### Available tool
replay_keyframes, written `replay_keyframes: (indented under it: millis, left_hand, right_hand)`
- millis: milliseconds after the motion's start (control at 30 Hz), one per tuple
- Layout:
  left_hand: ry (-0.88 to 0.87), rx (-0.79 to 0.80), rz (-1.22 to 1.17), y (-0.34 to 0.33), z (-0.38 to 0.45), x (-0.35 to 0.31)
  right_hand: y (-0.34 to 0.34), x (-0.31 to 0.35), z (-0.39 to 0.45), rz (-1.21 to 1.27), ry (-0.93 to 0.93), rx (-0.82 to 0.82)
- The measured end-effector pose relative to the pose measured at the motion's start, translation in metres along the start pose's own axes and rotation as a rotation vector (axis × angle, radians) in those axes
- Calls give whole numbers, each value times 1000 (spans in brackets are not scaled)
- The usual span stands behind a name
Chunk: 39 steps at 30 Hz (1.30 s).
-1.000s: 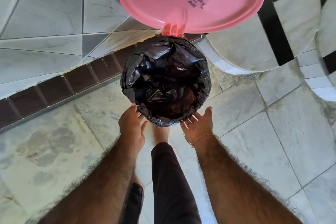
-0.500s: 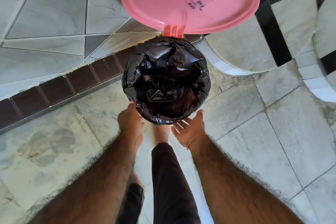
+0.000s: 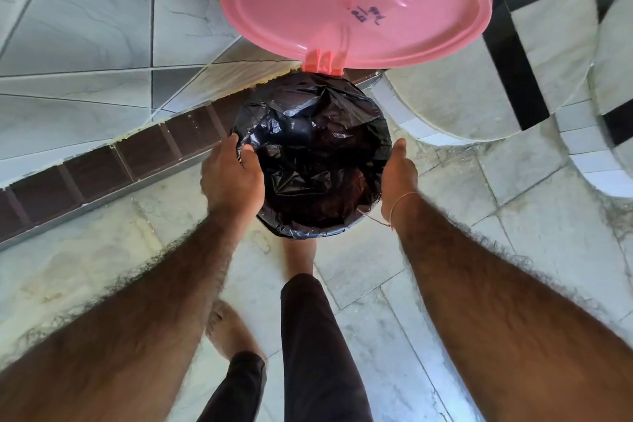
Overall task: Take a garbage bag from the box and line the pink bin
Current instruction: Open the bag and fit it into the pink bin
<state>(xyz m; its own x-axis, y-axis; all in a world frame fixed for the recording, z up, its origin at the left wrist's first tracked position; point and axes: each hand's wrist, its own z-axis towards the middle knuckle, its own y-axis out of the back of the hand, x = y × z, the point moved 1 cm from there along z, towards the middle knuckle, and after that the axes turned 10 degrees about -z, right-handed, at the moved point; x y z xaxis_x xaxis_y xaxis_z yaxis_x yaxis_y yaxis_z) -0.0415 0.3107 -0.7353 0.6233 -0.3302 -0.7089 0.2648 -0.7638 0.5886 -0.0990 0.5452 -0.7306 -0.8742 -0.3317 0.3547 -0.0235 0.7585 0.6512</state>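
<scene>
- Legs in dark trousers stand nearest the camera, on the near side of the pink bin, with one bare foot reaching under the bin's front edge, possibly on a pedal, though that part is hidden.
- Left hand sits on the bin's left rim, its thumb hooked over the edge and fingers curled round the outside, gripping the black garbage bag where it folds over.
- Right hand lies against the bin's right rim, touching the folded plastic; only its back and thumb side show, so I cannot tell whether its fingers curl round the bag or lie flat.
- Garbage bag is already inside the bin, its mouth turned down over the whole rim and its crumpled body sunk into the hollow; the bin's own walls are covered.
- Beyond the bin's far edge, the pink lid stands raised on its hinge.
- Box of bags is not in view.
- Judging by this, the lining looks nearly finished: what remains is snugging the overhang at the sides, letting go, and lowering the lid.
</scene>
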Motion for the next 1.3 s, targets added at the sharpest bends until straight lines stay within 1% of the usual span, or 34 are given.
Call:
replay_keyframes:
  millis: [33, 67, 167, 200, 267, 333, 367, 400, 433, 467, 500, 533, 600, 633, 667, 700, 733, 767, 800, 867, 900, 933, 1000, 1033, 1133, 1233, 1300]
  left_hand:
    - [0, 3, 5, 1, 1, 2]
    - [-12, -4, -5, 2, 2, 2]
    - [-74, -55, -16, 4, 6, 3]
    - [-74, -49, -19, 4, 6, 4]
    - [-62, -1, -44, 2, 6, 4]
    - [-63, 18, -40, 1, 5, 5]
    - [-70, 9, -29, 2, 4, 6]
    - [-94, -10, -10, 4, 3, 6]
    - [-138, -29, 18, 6, 1, 6]
    - [-198, -31, 57, 8, -1, 5]
    - [-260, -12, 103, 8, -3, 5]
    - [-304, 22, 152, 8, -5, 5]
    - [-299, 90, 223, 7, -8, 6]
    - [-279, 114, 230, 7, -8, 7]
    - [-264, 126, 219, 7, -6, 9]
    - [-258, 130, 200, 9, -5, 10]
    - [-260, 130, 189, 11, -4, 12]
    - [-266, 129, 188, 13, -1, 15]
    - [-275, 131, 188, 14, 2, 15]
    - [-287, 141, 182, 17, 5, 18]
    - [-292, 148, 181, 17, 5, 17]
    - [-295, 156, 184, 17, 5, 17]
    - [-294, 167, 184, 17, 4, 16]
    - [-288, 170, 185, 17, 5, 17]
    - [-243, 180, 200, 16, 10, 16]
    - [-215, 185, 207, 17, 13, 14]
    - [-220, 189, 217, 17, 14, 15]
  right_hand:
    - [1, -1, 3, -38, 15, 7]
    - [3, -3, 4, -74, 42, -27]
    - [5, -6, 3, -166, 197, -260]
    - [3, -8, 2, -188, 260, -278]
    - [-3, -11, 1, -222, 353, -213]
    - [-5, -13, -1, -201, 344, -171]
    - [-4, -13, -3, -210, 346, -212]
    - [-2, -13, -7, -250, 399, -297]
    - [-1, -12, -13, -300, 516, -382]
    - [-3, -11, -19, -334, 663, -413]
    - [-11, -12, -23, -357, 794, -353]
    - [-21, -12, -26, -414, 868, -198]
    - [-50, -17, -30, -665, 873, 214]
    - [-63, -20, -29, -795, 849, 339]
    - [-77, -20, -28, -877, 833, 365]
    - [-87, -18, -26, -895, 822, 315]
    - [-96, -16, -24, -875, 811, 225]
    - [-106, -15, -20, -864, 766, 196]
    - [-114, -15, -19, -898, 713, 274]
    - [-131, -21, -25, -1055, 590, 629]
    - [-136, -23, -28, -1074, 545, 714]
    - [-138, -22, -30, -1041, 564, 688]
    - [-137, -11, -22, -922, 608, 527]
    - [-135, -2, -14, -875, 614, 477]
    - [-115, 38, 3, -937, 661, 449]
    - [-95, 80, 23, -1068, 662, 362]
    - [-88, 90, 36, -1091, 602, 408]
